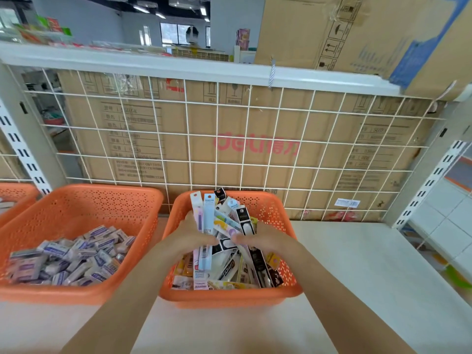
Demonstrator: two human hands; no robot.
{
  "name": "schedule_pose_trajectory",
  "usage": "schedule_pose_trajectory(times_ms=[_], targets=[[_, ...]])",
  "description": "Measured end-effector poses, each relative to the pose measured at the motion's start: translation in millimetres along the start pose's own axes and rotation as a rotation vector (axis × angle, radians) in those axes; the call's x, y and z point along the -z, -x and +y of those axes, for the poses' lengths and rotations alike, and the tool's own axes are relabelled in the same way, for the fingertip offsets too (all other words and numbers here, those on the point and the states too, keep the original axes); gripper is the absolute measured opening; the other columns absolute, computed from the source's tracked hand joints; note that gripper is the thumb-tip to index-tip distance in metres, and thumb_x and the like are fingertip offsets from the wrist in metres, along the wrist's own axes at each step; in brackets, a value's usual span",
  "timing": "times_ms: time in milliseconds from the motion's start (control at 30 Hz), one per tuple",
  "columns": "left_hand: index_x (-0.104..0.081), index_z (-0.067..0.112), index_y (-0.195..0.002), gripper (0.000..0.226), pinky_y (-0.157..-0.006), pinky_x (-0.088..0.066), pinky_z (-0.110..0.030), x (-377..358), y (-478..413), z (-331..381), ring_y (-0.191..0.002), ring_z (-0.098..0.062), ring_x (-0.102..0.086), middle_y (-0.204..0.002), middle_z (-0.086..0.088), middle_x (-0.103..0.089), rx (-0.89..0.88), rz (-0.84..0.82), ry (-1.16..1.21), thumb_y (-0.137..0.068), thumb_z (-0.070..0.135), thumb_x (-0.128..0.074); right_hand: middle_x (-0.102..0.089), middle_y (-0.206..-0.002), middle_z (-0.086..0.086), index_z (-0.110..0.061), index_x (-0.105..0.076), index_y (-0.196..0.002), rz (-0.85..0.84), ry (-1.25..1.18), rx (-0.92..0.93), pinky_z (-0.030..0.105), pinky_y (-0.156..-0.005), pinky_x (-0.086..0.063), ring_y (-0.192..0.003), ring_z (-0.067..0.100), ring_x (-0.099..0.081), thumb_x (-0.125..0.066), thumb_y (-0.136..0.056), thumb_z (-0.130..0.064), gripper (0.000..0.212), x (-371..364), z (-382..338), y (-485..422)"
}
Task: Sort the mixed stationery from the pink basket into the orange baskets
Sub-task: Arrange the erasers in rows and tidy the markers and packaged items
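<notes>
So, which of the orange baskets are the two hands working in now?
The orange basket on the right, full of long packets; the left hand and right hand grip a bundle in it. The middle basket holds small boxes.

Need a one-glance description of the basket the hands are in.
Below the white wire grid, on the pale shelf, find the rightmost orange basket. The left hand and right hand grip long narrow packs in it; its neighbour holds small blocky packs.
</notes>
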State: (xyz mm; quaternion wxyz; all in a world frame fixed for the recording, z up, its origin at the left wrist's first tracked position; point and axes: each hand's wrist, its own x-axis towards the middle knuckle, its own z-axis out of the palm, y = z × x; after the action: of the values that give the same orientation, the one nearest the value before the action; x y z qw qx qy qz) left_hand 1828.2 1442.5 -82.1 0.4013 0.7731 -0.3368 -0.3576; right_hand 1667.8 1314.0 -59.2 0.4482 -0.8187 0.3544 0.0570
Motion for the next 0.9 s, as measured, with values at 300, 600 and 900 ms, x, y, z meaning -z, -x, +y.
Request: schedule_pose_trajectory(times_ms=[300,600,900], targets=[[-0.041,0.025,-0.133,0.064,-0.104,-0.032,-0.025,-8.3,49.0,31.5,-0.124,-0.006,-0.038,-0.133,0.008,-0.042,-0.399,0.168,-0.539,-0.078,0.029,-0.073,-0.06,-0.121,0.002,-0.016,-0.045,-0.133,0.038,0.244,0.016,0.038,-0.096,-0.046,-0.107,0.023,-0.057,-0.082,-0.054,-0.034,0.088,-3.3,21.4,-31.0],[-0.067,0.028,-0.1,0.021,-0.086,-0.02,-0.027,-35.7,56.9,29.8,-0.099,-0.007,-0.041,-0.095,0.012,-0.064,-0.581,-0.153,-1.113,-0.081,0.036,-0.065,-0.06,-0.119,0.005,-0.013,-0.046,-0.129,0.118,0.18,0.074,0.029,-0.085,-0.044,-0.105,0.023,-0.057,-0.076,-0.071,-0.012,0.066,0.3,12.0,-10.9],[-0.066,0.019,-0.086,0.018,-0.079,-0.03,-0.023,-34.8,52.7,32.8,-0.073,-0.01,-0.048,-0.08,0.004,-0.063,-0.547,-0.178,-1.05,-0.084,0.036,-0.063,-0.061,-0.114,0.007,-0.011,-0.048,-0.12,0.242,0.181,0.077,0.028,-0.076,-0.042,-0.1,0.024,-0.058,-0.067,-0.076,-0.018,0.048,0.3,10.9,-7.8]])
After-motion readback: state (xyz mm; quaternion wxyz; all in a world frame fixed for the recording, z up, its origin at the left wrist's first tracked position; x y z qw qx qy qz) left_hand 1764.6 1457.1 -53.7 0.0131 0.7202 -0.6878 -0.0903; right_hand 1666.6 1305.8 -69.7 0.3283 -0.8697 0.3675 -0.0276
